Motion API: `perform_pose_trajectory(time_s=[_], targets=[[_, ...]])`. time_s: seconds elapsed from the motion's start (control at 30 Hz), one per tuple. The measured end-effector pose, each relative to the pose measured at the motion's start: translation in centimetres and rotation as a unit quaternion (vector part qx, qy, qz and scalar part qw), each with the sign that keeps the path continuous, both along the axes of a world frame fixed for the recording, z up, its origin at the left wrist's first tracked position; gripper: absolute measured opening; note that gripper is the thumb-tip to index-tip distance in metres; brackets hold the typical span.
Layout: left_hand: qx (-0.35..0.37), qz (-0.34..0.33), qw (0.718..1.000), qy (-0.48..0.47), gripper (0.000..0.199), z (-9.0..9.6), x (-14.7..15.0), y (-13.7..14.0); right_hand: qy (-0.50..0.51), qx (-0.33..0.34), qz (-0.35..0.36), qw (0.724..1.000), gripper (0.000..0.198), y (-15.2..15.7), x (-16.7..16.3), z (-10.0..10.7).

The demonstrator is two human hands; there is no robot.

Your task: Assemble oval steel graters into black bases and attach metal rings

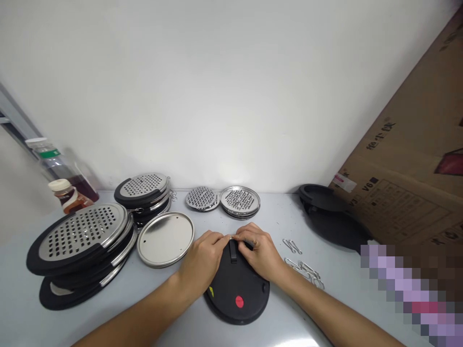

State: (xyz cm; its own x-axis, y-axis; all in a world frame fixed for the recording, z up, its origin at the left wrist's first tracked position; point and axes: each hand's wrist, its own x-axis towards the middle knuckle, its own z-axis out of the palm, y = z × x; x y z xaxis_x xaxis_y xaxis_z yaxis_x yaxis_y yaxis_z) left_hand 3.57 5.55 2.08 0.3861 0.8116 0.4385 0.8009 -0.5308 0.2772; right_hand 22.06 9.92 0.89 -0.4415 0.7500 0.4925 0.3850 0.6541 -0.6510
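A black round plate [237, 284] lies flat on the table in front of me, with a raised strip near its far edge, a red dot and a yellow mark. My left hand [206, 255] is closed at its far left rim, thumb and forefinger pressed by the end of the strip. From the other side my right hand [258, 248] pinches at the same spot. A bit of silvery metal [232, 237], apparently a wire hook, shows between the fingertips; most of it is hidden. Loose wire hooks [306, 271] lie to the right.
Stacked round graters with black rims [81, 231] stand at left, more [142, 190] behind. Plain metal discs [166, 238] lie beside my left hand. Spiked grating discs [240, 201] are at the wall. Bottles [68, 195], black parts [325, 212] and a cardboard box [405, 188] flank the table.
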Motion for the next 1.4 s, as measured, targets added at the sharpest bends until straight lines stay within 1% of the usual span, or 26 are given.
perform_pose_trajectory(time_s=[0.17, 0.33, 0.43, 0.63, 0.8, 0.97, 1.23, 1.4], targets=[[0.023, -0.002, 1.000, 0.014, 0.030, -0.27, 0.15, -0.09, -0.001, 0.006, 0.004, 1.000, 0.029, -0.01, 0.00, 0.02], [0.004, -0.001, 1.000, -0.020, 0.032, -0.09, 0.11, 0.10, -0.002, 0.009, -0.002, 1.000, 0.026, 0.09, -0.11, 0.04], [0.003, -0.005, 0.999, -0.039, 0.031, -0.29, 0.04, 0.29, -0.004, 0.010, -0.001, 1.000, 0.026, 0.05, -0.17, 0.03], [0.009, -0.030, 0.998, -0.052, 0.029, -0.87, -0.07, 0.53, -0.013, 0.017, -0.007, 1.000, 0.025, -0.13, -0.27, -0.19], [0.004, -0.047, 0.997, -0.062, 0.030, -0.72, -0.05, 0.58, -0.008, 0.016, -0.036, 0.999, 0.022, -0.25, -0.32, -0.29], [0.002, -0.056, 0.996, -0.063, 0.031, -0.59, -0.07, 0.60, -0.004, 0.015, -0.035, 0.999, 0.023, -0.24, -0.26, -0.32], [0.009, -0.068, 0.996, -0.051, 0.027, -0.90, -0.12, 0.63, -0.011, 0.066, -0.036, 0.997, 0.025, -0.30, -0.41, -0.56], [0.010, -0.083, 0.996, -0.036, 0.028, -0.80, -0.19, 0.67, -0.017, 0.077, -0.039, 0.996, 0.025, -0.53, -0.40, -0.51]])
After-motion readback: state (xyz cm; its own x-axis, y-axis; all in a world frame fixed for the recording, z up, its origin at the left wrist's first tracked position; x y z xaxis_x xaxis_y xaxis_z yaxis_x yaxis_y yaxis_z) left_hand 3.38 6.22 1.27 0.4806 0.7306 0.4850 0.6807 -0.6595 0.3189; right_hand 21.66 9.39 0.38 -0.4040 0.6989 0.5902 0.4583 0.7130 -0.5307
